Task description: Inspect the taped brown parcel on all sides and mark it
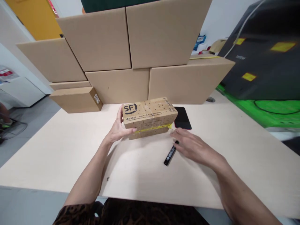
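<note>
A brown cardboard box with SF print is tilted above the table, with yellow tape running along its near side. My left hand grips the box's left end, thumb on the near face and fingers behind. At the box's right near corner, my right hand has its fingers pinched together at the end of the yellow tape. Beneath those fingers a black marker lies on the table. Just behind the right hand is a black phone, lying flat beside the box.
Large cardboard boxes are stacked along the back of the pale table. A smaller closed box stands at the back left. On the right are a dark case and a green surface.
</note>
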Available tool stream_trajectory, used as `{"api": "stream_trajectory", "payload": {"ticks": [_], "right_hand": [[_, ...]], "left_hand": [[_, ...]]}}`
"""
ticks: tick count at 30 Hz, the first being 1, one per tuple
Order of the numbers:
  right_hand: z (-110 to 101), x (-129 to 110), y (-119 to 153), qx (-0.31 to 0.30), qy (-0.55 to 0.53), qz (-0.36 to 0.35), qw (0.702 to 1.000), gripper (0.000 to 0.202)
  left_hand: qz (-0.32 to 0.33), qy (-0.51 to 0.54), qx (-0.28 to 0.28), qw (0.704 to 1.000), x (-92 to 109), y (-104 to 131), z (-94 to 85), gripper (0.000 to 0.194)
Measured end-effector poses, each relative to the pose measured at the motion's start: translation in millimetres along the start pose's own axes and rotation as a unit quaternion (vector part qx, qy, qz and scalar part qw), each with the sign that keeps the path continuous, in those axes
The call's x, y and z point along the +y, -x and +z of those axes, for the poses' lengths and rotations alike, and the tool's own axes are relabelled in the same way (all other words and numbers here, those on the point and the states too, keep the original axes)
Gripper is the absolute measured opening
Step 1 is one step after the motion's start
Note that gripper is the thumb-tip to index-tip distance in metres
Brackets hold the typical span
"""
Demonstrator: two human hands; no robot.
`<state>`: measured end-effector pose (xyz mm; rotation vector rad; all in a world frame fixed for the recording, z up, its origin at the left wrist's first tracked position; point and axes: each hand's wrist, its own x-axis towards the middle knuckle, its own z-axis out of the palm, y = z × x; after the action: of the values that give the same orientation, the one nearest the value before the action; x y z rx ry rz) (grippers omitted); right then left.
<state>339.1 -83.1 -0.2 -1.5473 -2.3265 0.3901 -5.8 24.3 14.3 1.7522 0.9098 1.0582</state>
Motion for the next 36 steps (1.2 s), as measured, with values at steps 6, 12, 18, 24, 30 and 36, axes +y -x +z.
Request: {"api": "stream_trajectory", "payload": {"ticks": [6,12,18,24,30,36], "right_hand": [[2.5,-37.1,17.7,-0.143,0.132,-0.001,0.981,0.059],[12.3,-27.0,12.9,-0.085,0.127,-0.041,0.987,0.051],[2.3,-20.6,21.5,0.199,-0.124,-0.088,0.968,0.012],[-26.6,-33.1,25.3,0.415,-0.285,-0.066,0.861,0.011],[-40.9,-42.9,1.7,0.442,-0.412,0.009,0.797,0.014],[-59.2,-65.1,-26.2,0.401,-0.375,-0.013,0.836,0.011]], "left_hand": [[-0.013,0.006,-0.006,1.000,-4.6,-1.1,0.2,0.155],[-0.002,-0.001,-0.013,1.000,-4.5,-0.6,3.0,0.157],[-0.005,0.003,-0.031,1.000,-3.5,2.3,3.7,0.159],[0.014,-0.003,-0.048,0.999,-4.9,3.4,0.3,0.158],[0.033,-0.016,-0.061,0.997,-4.7,3.7,1.9,0.157],[0.075,-0.042,-0.071,0.994,-6.8,2.6,4.2,0.153]]}}
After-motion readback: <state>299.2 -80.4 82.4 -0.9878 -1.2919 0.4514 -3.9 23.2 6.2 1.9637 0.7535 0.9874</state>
